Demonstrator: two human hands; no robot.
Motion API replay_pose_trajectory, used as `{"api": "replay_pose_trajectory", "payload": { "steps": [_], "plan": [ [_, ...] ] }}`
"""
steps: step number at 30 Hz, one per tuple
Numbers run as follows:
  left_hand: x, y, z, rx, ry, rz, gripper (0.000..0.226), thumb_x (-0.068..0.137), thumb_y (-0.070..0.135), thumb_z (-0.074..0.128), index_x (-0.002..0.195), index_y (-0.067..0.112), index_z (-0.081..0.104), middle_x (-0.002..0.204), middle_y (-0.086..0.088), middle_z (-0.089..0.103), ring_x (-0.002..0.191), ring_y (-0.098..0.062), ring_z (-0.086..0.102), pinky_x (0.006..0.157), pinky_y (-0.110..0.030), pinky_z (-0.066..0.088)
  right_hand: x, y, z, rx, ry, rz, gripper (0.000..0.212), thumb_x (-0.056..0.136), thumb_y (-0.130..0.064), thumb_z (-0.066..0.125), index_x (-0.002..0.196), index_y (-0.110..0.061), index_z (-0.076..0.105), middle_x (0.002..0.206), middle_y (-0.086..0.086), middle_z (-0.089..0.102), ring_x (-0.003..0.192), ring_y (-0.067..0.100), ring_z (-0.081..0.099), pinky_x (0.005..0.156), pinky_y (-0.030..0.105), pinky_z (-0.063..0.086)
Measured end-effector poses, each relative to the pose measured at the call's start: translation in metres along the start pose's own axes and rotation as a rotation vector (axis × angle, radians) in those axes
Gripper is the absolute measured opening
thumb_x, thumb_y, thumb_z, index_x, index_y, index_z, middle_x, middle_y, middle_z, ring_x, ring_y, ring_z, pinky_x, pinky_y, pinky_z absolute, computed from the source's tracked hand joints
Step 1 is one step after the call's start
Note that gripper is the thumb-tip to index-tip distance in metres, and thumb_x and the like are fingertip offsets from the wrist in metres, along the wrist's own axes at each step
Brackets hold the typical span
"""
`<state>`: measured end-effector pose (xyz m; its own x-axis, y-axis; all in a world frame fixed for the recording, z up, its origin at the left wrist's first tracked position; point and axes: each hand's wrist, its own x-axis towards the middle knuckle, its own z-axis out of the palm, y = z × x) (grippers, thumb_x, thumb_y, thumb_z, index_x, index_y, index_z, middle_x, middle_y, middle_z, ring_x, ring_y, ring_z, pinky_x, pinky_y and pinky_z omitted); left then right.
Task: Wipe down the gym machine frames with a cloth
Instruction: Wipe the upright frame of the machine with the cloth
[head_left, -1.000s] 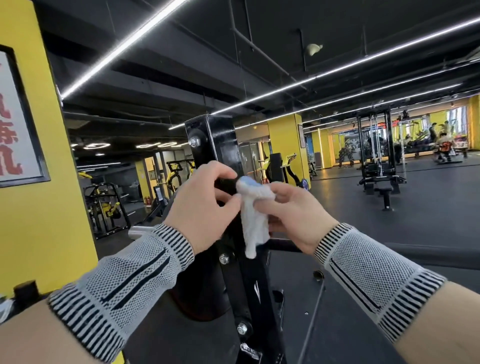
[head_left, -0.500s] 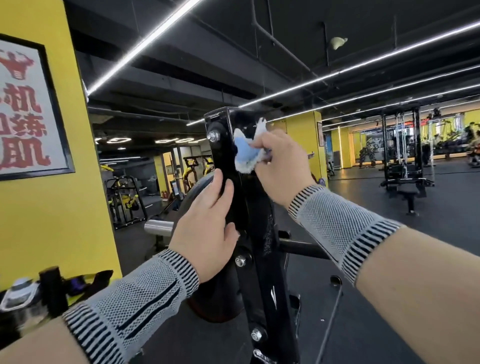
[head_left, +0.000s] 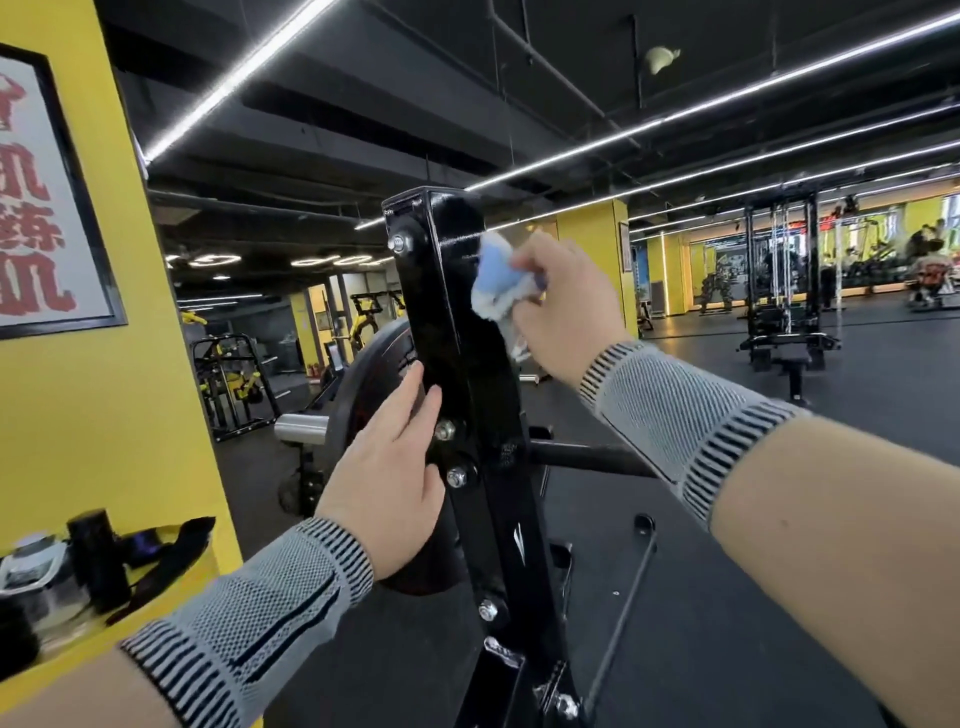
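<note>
A glossy black upright frame post (head_left: 447, 322) of a gym machine rises in the middle of the view, with bolts along its left face. My right hand (head_left: 563, 306) grips a bunched blue and white cloth (head_left: 498, 283) and presses it against the post's right face near the top. My left hand (head_left: 389, 473) lies flat with straight fingers on the post's left face, lower down by two bolts.
A black weight plate (head_left: 369, 374) on a steel sleeve (head_left: 298, 428) sits behind the post on the left. A yellow pillar (head_left: 88, 395) with a framed poster stands at left, with a yellow ledge holding bottles (head_left: 96, 556). Other machines (head_left: 779, 291) stand far right on dark floor.
My right hand took the cloth up from between both hands to the post's top, then slid it down the right face. My left hand let go of the cloth and flattened on the post.
</note>
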<state>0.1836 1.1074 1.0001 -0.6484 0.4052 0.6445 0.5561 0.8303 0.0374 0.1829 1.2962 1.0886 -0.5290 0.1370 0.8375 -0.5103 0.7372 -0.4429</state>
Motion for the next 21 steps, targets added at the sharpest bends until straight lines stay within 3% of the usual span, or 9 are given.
{"api": "replay_pose_trajectory", "payload": {
  "steps": [2, 6, 8, 11, 12, 16, 18, 21],
  "plan": [
    [-0.006, -0.004, 0.005, 0.01, -0.019, -0.001, 0.071, 0.096, 0.024, 0.045, 0.154, 0.025, 0.004, 0.157, 0.018, -0.021, 0.134, -0.006, 0.036, 0.108, -0.023, 0.036, 0.0, -0.001, 0.014, -0.042, -0.059, -0.036, 0.027, 0.088, -0.003, 0.056, 0.11, -0.018, 0.061, 0.108, -0.004, 0.052, 0.09, 0.011, 0.055, 0.081, 0.023, 0.051],
    [-0.012, -0.006, 0.015, -0.023, -0.052, 0.027, 0.075, 0.095, 0.02, 0.047, 0.155, 0.021, 0.001, 0.159, 0.015, -0.013, 0.145, -0.005, 0.014, 0.114, -0.019, 0.023, -0.043, 0.024, 0.045, -0.038, -0.061, 0.031, 0.029, 0.085, -0.002, 0.057, 0.104, -0.022, 0.063, 0.1, -0.008, 0.05, 0.083, 0.009, 0.051, 0.078, 0.022, 0.043],
    [-0.01, -0.005, 0.018, -0.058, -0.027, 0.01, 0.075, 0.094, 0.018, 0.048, 0.155, 0.021, 0.003, 0.16, 0.014, -0.006, 0.141, -0.007, 0.026, 0.108, -0.018, 0.029, -0.073, 0.045, 0.053, -0.11, -0.157, 0.046, 0.025, 0.082, -0.002, 0.058, 0.098, -0.021, 0.063, 0.095, -0.008, 0.047, 0.085, 0.012, 0.049, 0.079, 0.026, 0.042],
    [-0.012, -0.004, 0.022, -0.074, -0.012, -0.035, 0.075, 0.094, 0.018, 0.049, 0.155, 0.021, 0.005, 0.16, 0.016, -0.005, 0.119, -0.011, 0.05, 0.092, -0.017, 0.038, -0.105, 0.065, 0.056, -0.231, -0.396, 0.072, 0.021, 0.083, -0.005, 0.057, 0.099, -0.017, 0.064, 0.093, -0.006, 0.045, 0.092, 0.019, 0.053, 0.079, 0.026, 0.042],
    [-0.013, -0.005, 0.024, -0.079, -0.014, -0.037, 0.075, 0.094, 0.018, 0.049, 0.155, 0.021, 0.005, 0.16, 0.016, -0.004, 0.114, -0.012, 0.053, 0.089, -0.017, 0.038, -0.105, 0.066, 0.052, -0.211, -0.401, 0.101, 0.022, 0.084, -0.005, 0.056, 0.101, -0.016, 0.065, 0.094, -0.005, 0.046, 0.092, 0.018, 0.053, 0.08, 0.025, 0.041],
    [-0.016, -0.008, 0.03, -0.091, 0.008, -0.023, 0.077, 0.093, 0.017, 0.051, 0.155, 0.023, 0.006, 0.16, 0.016, 0.0, 0.136, -0.011, 0.037, 0.104, -0.02, 0.032, -0.064, 0.044, 0.033, 0.009, -0.068, 0.17, 0.024, 0.086, -0.004, 0.056, 0.104, -0.019, 0.062, 0.096, -0.006, 0.049, 0.08, 0.005, 0.048, 0.069, 0.013, 0.038],
    [-0.015, -0.008, 0.031, -0.107, 0.013, -0.019, 0.077, 0.092, 0.016, 0.052, 0.155, 0.023, 0.006, 0.16, 0.016, 0.002, 0.14, -0.008, 0.029, 0.104, -0.015, 0.026, -0.049, 0.033, 0.037, 0.046, -0.042, 0.12, 0.024, 0.087, -0.004, 0.054, 0.1, -0.023, 0.06, 0.094, -0.009, 0.048, 0.076, 0.002, 0.047, 0.067, 0.011, 0.039],
    [-0.013, -0.007, 0.032, -0.132, -0.002, -0.041, 0.077, 0.092, 0.015, 0.051, 0.155, 0.024, 0.007, 0.16, 0.016, 0.002, 0.131, -0.006, 0.04, 0.094, -0.014, 0.032, -0.064, 0.032, 0.056, 0.033, -0.036, 0.112, 0.021, 0.085, -0.002, 0.052, 0.094, -0.019, 0.06, 0.089, -0.009, 0.047, 0.071, 0.007, 0.047, 0.066, 0.02, 0.04]
  ]
}}
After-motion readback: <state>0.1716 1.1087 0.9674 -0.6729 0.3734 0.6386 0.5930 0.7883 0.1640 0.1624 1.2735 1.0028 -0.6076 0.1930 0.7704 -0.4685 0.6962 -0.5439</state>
